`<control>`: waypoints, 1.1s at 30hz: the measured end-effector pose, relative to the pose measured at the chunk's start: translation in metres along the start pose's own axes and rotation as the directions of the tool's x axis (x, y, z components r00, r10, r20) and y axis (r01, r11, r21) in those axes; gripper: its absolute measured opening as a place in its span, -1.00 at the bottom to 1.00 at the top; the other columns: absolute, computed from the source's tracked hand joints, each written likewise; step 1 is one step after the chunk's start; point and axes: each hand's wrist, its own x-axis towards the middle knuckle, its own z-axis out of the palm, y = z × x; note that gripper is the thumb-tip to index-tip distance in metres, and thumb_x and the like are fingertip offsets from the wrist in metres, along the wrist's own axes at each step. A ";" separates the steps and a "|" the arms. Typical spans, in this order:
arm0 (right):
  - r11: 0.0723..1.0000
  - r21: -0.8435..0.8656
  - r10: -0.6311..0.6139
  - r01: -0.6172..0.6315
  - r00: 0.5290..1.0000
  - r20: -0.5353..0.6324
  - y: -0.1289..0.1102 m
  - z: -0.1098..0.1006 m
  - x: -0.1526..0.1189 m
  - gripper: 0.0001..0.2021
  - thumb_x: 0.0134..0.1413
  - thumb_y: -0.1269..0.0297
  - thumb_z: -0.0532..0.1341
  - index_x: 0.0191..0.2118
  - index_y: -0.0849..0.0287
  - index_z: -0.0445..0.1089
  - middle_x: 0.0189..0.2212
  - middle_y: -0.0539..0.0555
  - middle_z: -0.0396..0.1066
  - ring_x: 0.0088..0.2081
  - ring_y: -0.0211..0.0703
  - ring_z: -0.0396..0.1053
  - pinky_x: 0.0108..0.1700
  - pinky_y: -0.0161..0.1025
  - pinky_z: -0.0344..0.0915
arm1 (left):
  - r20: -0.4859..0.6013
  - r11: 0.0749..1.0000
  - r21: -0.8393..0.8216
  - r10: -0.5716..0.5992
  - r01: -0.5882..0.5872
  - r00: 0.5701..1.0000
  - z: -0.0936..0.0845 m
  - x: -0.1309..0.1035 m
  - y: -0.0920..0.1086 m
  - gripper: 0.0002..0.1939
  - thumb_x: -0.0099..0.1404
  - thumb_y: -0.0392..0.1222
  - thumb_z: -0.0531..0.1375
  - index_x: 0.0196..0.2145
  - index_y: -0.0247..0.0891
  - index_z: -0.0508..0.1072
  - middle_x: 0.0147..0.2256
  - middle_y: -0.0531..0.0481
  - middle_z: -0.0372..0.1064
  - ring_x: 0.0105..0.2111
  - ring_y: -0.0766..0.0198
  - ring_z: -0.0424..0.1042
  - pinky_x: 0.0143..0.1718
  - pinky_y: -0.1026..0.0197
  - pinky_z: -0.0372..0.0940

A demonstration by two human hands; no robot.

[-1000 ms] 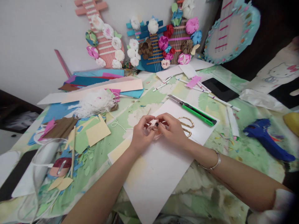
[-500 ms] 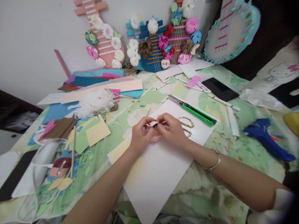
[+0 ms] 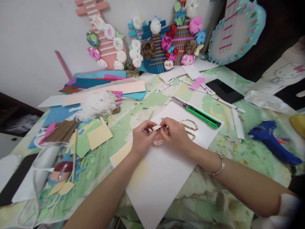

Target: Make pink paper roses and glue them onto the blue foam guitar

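Note:
Both hands meet over a white sheet (image 3: 164, 178). My left hand (image 3: 144, 136) pinches the left side of a small pale pink paper piece (image 3: 156, 127). My right hand (image 3: 175, 132) has its fingers closed on the right side of the same piece. Below the fingertips hangs a rounded, pale pink part (image 3: 158, 139), partly hidden by the fingers. Gold-handled scissors (image 3: 190, 135) lie just right of my right hand, their blades mostly hidden behind it. A green utility knife (image 3: 202, 117) rests on the sheet farther back.
A blue glue gun (image 3: 274, 143) lies at the right, near a black phone (image 3: 224, 90) and several markers (image 3: 228, 104). White string (image 3: 98, 105) and paper scraps (image 3: 100, 135) cover the left. Flower-decorated paper instruments (image 3: 109, 47) lean on the wall.
My hands have drawn slightly apart at the fingertips. The small paper piece now shows more to the right, and my right fingers have shifted their grip.

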 end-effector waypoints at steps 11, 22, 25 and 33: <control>0.981 0.129 0.133 -0.145 0.987 0.095 -0.002 -0.004 0.003 -0.87 -0.07 0.49 0.05 -0.39 0.16 0.28 -0.50 -0.05 0.33 -0.50 -0.32 0.22 -0.43 -0.35 0.10 | -0.064 0.988 0.141 0.068 -0.058 0.996 0.000 -0.002 0.008 -0.83 0.01 -0.40 0.12 -0.44 -0.22 0.44 -0.48 0.09 0.40 -0.48 0.36 0.29 -0.45 0.29 0.16; 0.998 -0.047 0.033 -0.032 0.999 0.007 0.000 0.000 -0.001 -0.93 -0.05 0.46 0.04 -0.41 0.16 0.19 -0.55 -0.04 0.26 -0.54 -0.31 0.15 -0.46 -0.34 0.03 | -0.024 0.982 0.182 0.060 -0.054 0.998 0.001 -0.002 0.008 -0.89 -0.01 -0.35 0.16 -0.45 -0.23 0.36 -0.48 0.08 0.35 -0.52 0.37 0.24 -0.48 0.30 0.14; 0.987 -0.152 -0.049 0.046 0.999 -0.015 0.003 0.003 -0.003 -0.92 -0.03 0.47 0.01 -0.43 0.16 0.17 -0.58 -0.03 0.24 -0.55 -0.30 0.11 -0.49 -0.34 -0.02 | -0.052 0.975 0.218 0.064 -0.051 0.997 0.001 -0.003 0.009 -0.93 -0.01 -0.35 0.16 -0.50 -0.24 0.35 -0.52 0.10 0.33 -0.54 0.38 0.21 -0.49 0.30 0.12; 0.971 -0.228 -0.063 0.071 0.997 0.044 -0.003 0.002 -0.003 -0.94 -0.02 0.45 0.02 -0.39 0.17 0.17 -0.53 0.02 0.28 -0.54 -0.27 0.13 -0.52 -0.33 -0.05 | -0.012 0.954 0.266 0.148 -0.139 0.989 0.002 -0.002 0.010 -0.91 0.01 -0.38 0.13 -0.48 -0.23 0.32 -0.49 0.08 0.33 -0.46 0.33 0.27 -0.38 0.26 0.20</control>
